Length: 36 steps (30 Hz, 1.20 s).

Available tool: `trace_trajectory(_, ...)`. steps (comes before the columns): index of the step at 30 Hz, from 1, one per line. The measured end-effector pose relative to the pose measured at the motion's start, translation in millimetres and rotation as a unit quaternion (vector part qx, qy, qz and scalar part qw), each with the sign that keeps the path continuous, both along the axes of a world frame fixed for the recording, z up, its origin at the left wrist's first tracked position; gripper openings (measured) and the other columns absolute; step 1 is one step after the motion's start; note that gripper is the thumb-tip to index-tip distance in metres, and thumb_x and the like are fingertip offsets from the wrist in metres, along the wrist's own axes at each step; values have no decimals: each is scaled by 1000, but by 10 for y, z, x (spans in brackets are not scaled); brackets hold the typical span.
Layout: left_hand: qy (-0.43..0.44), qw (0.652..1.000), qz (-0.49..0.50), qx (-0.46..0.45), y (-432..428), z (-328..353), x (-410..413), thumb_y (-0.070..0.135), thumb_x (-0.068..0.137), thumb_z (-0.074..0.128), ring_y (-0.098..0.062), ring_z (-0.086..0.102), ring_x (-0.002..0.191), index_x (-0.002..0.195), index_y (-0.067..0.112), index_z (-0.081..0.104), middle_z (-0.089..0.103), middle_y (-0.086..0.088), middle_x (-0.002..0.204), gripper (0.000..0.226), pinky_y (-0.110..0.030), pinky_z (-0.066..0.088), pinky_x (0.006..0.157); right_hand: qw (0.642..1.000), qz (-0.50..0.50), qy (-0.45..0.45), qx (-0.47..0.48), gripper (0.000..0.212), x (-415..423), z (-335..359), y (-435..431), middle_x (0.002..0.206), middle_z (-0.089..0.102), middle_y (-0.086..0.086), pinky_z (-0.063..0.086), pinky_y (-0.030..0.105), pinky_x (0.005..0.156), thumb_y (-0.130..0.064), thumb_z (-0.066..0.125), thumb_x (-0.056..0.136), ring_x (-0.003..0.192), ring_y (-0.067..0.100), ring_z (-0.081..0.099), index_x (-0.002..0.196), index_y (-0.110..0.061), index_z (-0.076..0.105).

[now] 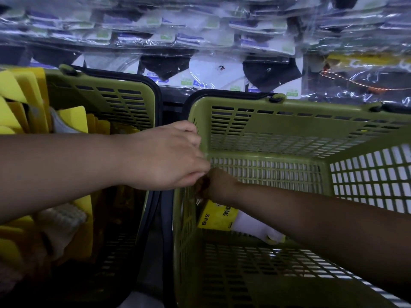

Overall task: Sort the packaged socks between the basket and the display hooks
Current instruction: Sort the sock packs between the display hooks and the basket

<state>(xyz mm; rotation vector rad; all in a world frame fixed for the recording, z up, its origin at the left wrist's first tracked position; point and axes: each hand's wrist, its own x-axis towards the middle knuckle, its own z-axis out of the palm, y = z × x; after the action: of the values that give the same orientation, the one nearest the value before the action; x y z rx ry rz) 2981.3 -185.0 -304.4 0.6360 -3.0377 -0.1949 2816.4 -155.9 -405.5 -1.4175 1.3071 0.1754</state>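
Yellow sock pack [219,216] hangs under the right hand's [216,185] pinching grip; left hand [164,154] grips the green basket [244,103].

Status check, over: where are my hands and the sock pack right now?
Left grip on right basket rim. Right grip holds yellow sock pack low inside it. Nothing in the way.

Two olive-green slotted plastic baskets stand side by side below rows of clear-wrapped sock packs [206,72] hanging on the display. The left basket [124,94] is crowded with yellow-carded sock packages [73,118]. The left hand [164,154] reaches across onto the left rim of the right basket [289,134], its fingertips hidden. Inside that basket, the right hand [219,185] grips a yellow-banded pack of white socks [220,216] close to the left wall.
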Motion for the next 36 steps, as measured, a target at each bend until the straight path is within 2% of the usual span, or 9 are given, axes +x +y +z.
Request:
trace_trajectory(8,-15,1000,-6,-3,-9,3,11,31,94,34,-15,52,71,74,24,59,60,10,69,33,-30,33,91,997,22,-65,-26,14,-197,-16,86,96,72,16,49,22,77,-2,66,84,88,20,67,97,-1,71)
trace_trajectory(13,-20,1000,-6,-3,-32,2,15,32,95,33,-15,52,71,75,24,60,61,11,69,35,-28,30,93,990,-136,-41,0,10,-128,-73,268,94,72,13,52,21,65,-9,68,83,72,6,65,92,-7,72)
trace_trajectory(16,-12,1000,-3,-4,-26,-5,16,31,94,33,-16,50,70,73,23,59,59,10,68,34,-29,32,93,970,-240,-37,-12,7,-88,-85,421,94,72,12,52,27,74,-9,62,88,81,16,64,83,-13,66)
trace_trajectory(18,-13,1000,-2,-1,-26,4,12,31,94,32,-16,50,70,72,23,59,59,10,67,35,-29,31,93,963,-263,-51,-40,8,-117,-62,368,95,71,14,49,23,66,-10,58,91,80,21,64,90,-7,66)
trace_trajectory(20,-12,1000,-1,3,-30,11,10,32,94,31,-16,51,69,73,23,60,60,10,67,37,-29,30,93,977,-193,-66,-68,13,-225,-82,207,97,69,17,50,26,67,-9,55,93,86,28,65,100,-2,64)
trace_trajectory(22,-16,1000,0,3,-24,10,7,32,95,30,-16,51,69,73,23,61,61,10,67,38,-29,31,92,994,9,-11,-107,19,-390,-115,28,99,66,15,45,26,73,-14,56,94,93,27,62,103,-2,66)
trace_trajectory(26,-18,1000,-1,3,-19,26,1,31,94,31,-16,51,69,73,23,61,61,10,67,37,-30,33,91,956,268,31,-118,29,-515,-297,99,123,56,14,37,27,95,-31,63,89,115,26,51,105,-9,70)
trace_trajectory(31,-20,1000,-4,4,-28,36,-4,31,93,33,-16,51,69,71,23,58,61,10,67,34,-32,34,90,948,298,11,-112,24,-480,-382,389,134,49,10,40,28,94,-28,63,89,124,23,45,105,-12,70)
trace_trajectory(36,-31,999,-5,20,-24,103,-23,33,93,33,-17,54,70,73,22,60,61,10,68,36,-31,33,92,973,204,-60,-89,17,-556,73,204,102,70,7,50,29,80,-18,65,88,93,18,64,100,-10,73)
